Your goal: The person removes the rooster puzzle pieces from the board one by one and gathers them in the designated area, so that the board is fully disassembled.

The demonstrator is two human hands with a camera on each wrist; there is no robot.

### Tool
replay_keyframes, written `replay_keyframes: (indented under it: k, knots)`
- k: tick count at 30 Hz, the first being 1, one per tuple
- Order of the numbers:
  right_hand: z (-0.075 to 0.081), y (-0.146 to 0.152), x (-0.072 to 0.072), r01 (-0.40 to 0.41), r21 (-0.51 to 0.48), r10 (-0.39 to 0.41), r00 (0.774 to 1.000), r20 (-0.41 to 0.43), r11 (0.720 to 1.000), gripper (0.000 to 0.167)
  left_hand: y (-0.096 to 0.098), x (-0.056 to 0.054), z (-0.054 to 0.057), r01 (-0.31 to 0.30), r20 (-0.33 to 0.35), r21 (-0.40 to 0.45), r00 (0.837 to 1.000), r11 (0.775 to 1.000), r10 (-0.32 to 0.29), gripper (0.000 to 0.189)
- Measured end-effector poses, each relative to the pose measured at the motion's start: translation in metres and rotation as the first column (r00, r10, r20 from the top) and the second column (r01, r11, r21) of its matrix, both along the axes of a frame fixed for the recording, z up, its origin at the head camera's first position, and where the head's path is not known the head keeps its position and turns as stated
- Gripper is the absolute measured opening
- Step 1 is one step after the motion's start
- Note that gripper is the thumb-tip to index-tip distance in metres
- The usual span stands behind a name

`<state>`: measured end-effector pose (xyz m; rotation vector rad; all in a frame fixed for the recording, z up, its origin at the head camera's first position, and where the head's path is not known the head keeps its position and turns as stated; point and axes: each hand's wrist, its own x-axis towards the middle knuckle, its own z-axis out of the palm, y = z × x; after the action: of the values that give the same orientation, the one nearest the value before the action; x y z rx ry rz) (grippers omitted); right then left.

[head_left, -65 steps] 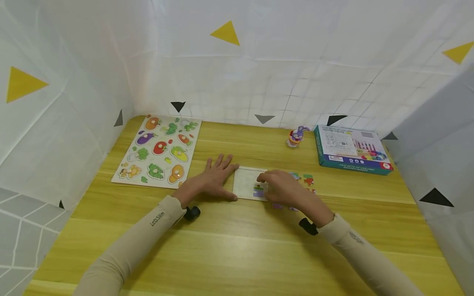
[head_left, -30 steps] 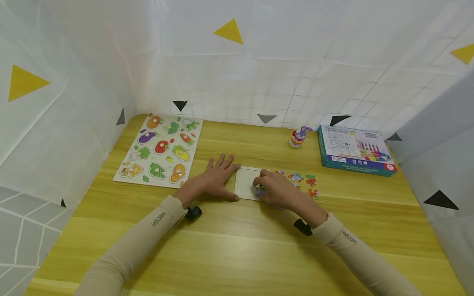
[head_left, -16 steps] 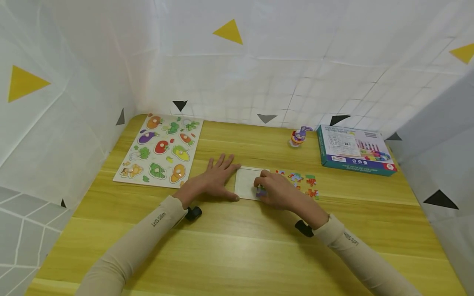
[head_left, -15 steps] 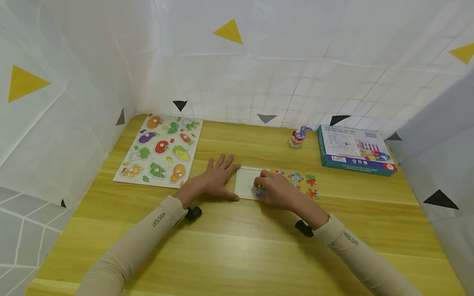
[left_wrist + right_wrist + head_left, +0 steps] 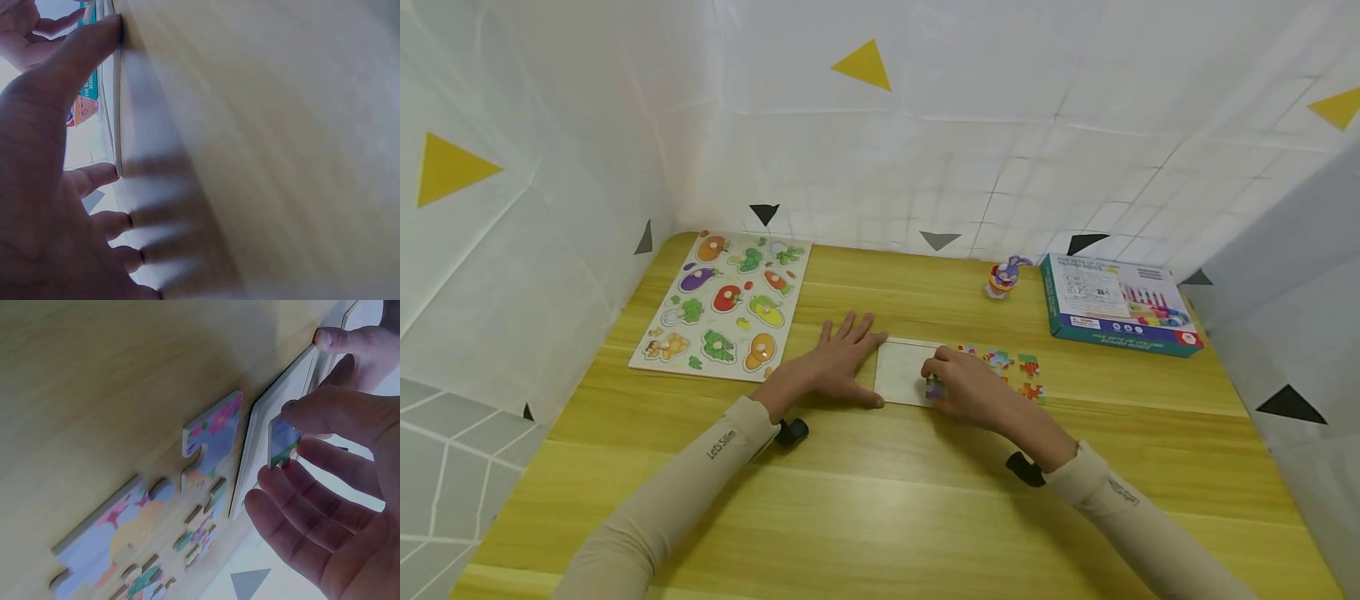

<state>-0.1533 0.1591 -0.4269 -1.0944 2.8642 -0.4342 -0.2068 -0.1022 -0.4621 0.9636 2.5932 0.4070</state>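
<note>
My right hand point(image 5: 973, 387) pinches a jigsaw piece point(image 5: 283, 439) between thumb and fingers; the piece is purple-blue with a green strip. In the right wrist view it is tilted up over the pale puzzle tray point(image 5: 898, 372), and I cannot tell whether it touches the tray. My left hand point(image 5: 838, 367) lies with fingers spread at the tray's left side, thumb and index fingertip against its edge. Several loose jigsaw pieces point(image 5: 1031, 365) lie right of the tray, some hidden behind the right hand in the head view. In the right wrist view a purple corner piece point(image 5: 215, 431) lies close to the tray.
A vegetable peg puzzle board point(image 5: 722, 304) lies at the back left of the wooden table point(image 5: 850, 517). Toward the back right stand a small purple rabbit figure point(image 5: 1006, 275) and a flat teal-edged box point(image 5: 1120, 304). White sheeting point(image 5: 880, 167) encloses the back and sides.
Over the last half second my right hand shifts slightly right with the piece. Compared with 2.2 seconds ago, less of the piece shows beside the fingers. My left hand stays in place.
</note>
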Motion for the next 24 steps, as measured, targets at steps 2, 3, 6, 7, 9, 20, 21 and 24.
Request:
replay_keyframes:
  k: [2, 3, 6, 7, 9, 20, 21, 24]
  knots:
    - [0.001, 0.002, 0.002, 0.006, -0.004, -0.006, 1.0, -0.008, 1.0, 0.028, 0.0, 0.0, 0.001, 0.001, -0.002, -0.001, 1.0, 1.0, -0.001, 0.111]
    - [0.001, 0.004, 0.003, 0.012, -0.003, -0.012, 1.0, -0.009, 1.0, 0.029, 0.0, 0.0, 0.0, 0.001, -0.002, 0.0, 1.0, 1.0, -0.001, 0.111]
    - [0.002, 0.008, 0.006, 0.026, -0.002, -0.026, 1.0, -0.009, 1.0, 0.029, 0.0, 0.001, 0.001, 0.001, -0.002, 0.001, 1.0, 1.0, -0.001, 0.111]
    - [0.002, 0.01, 0.006, 0.028, -0.001, -0.028, 1.0, -0.006, 1.0, 0.029, 0.0, 0.001, 0.001, 0.001, -0.002, 0.002, 1.0, 1.0, -0.001, 0.111]
    - [0.002, 0.014, 0.008, 0.028, -0.001, -0.028, 1.0, -0.003, 1.0, 0.029, 0.0, 0.001, 0.0, 0.003, -0.001, 0.006, 1.0, 1.0, -0.003, 0.111]
    - [-0.001, 0.044, 0.018, 0.055, 0.013, -0.054, 0.998, -0.034, 0.998, 0.03, 0.0, 0.0, -0.002, 0.01, 0.004, 0.018, 1.0, 1.0, -0.01, 0.111]
    - [-0.001, 0.046, 0.019, 0.058, 0.011, -0.057, 0.998, -0.037, 0.998, 0.029, 0.0, 0.0, -0.002, 0.008, 0.004, 0.017, 1.0, 1.0, -0.008, 0.112]
    - [-0.001, 0.052, 0.022, 0.068, 0.008, -0.067, 0.997, -0.047, 0.998, 0.029, 0.0, 0.0, -0.001, 0.005, 0.007, 0.019, 1.0, 1.0, -0.005, 0.112]
